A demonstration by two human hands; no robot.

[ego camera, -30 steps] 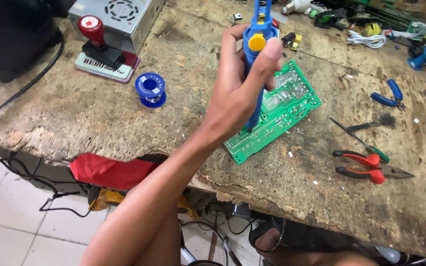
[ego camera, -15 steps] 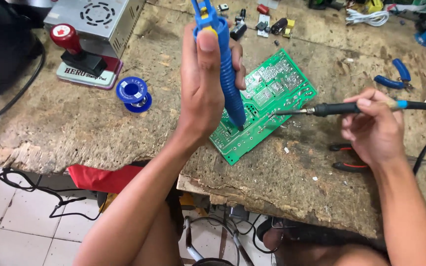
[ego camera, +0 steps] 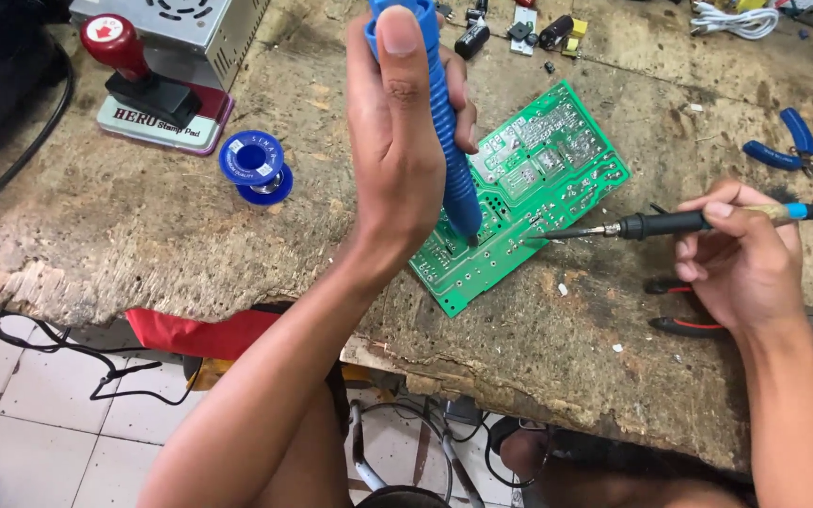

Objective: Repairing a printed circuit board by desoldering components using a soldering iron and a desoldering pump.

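Blue desoldering pump (ego camera: 446,141), being gripped by left hand (ego camera: 397,141), newly lowered onto green circuit board (ego camera: 557,165); soldering iron (ego camera: 651,224), being gripped by right hand (ego camera: 741,259), arriving from 3 o'clock.

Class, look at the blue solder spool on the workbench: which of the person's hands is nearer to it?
Left. The left hand, gripping the blue desoldering pump, is just right of the solder spool. The right hand, holding the soldering iron, is far across the green circuit board.

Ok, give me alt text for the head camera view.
Left hand holds a blue desoldering pump upright on a green circuit board, while the right hand aims a soldering iron at it, on a worn wooden workbench.
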